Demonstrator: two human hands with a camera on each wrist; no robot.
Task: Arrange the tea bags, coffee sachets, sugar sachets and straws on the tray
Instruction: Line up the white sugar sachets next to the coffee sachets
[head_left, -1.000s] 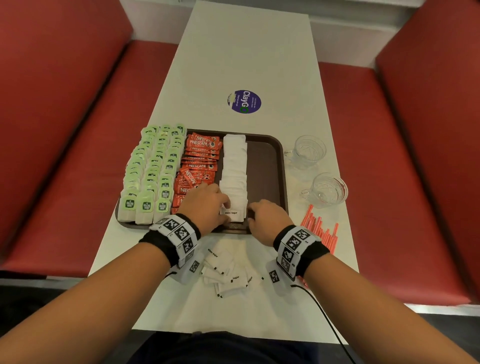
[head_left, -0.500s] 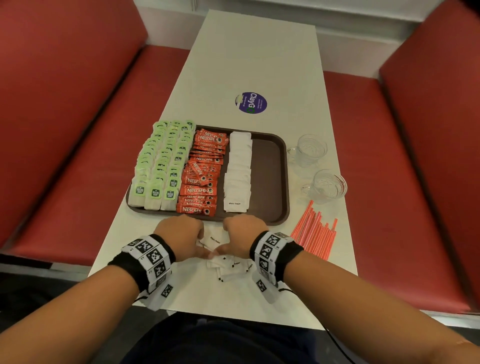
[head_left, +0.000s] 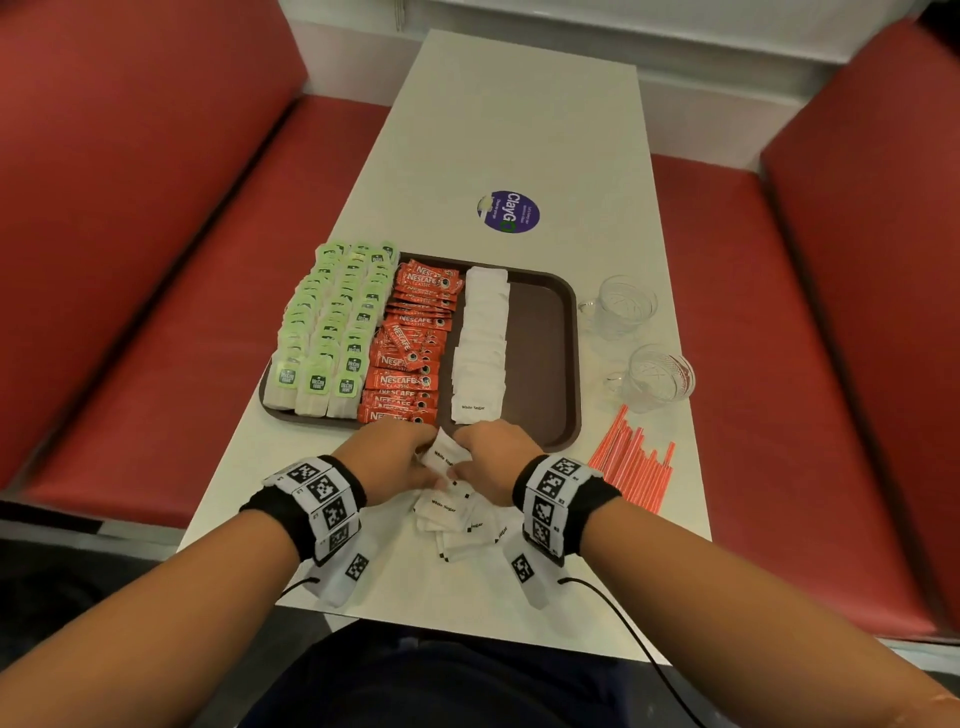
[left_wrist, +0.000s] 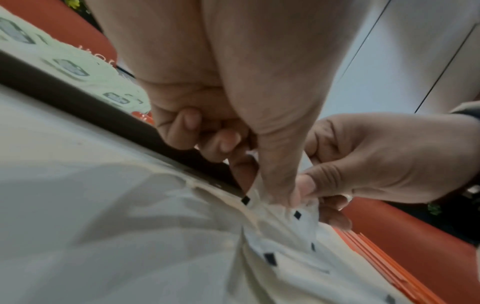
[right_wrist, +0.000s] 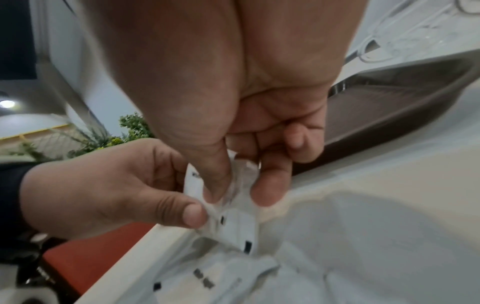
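A brown tray (head_left: 545, 338) holds rows of green tea bags (head_left: 332, 322), red coffee sachets (head_left: 415, 338) and one column of white sugar sachets (head_left: 483, 332). Its right strip is bare. Loose sugar sachets (head_left: 457, 519) lie in a pile on the table in front of the tray. Just above that pile, my left hand (head_left: 400, 452) and right hand (head_left: 483, 452) pinch one sugar sachet (head_left: 441, 454) from either side. The wrist views show thumb and fingers of the left hand (left_wrist: 262, 185) and right hand (right_wrist: 233, 185) closed on it. Orange straws (head_left: 634, 462) lie on the table right of the tray.
Two glass cups (head_left: 623, 306) (head_left: 657, 376) stand right of the tray, behind the straws. A round purple sticker (head_left: 508, 211) sits on the white table beyond the tray. Red benches (head_left: 156, 260) flank the table on both sides.
Both hands have drawn back from the near end of the tray's sugar column to the loose pile on the table. They now hold one sachet lifted off that pile.
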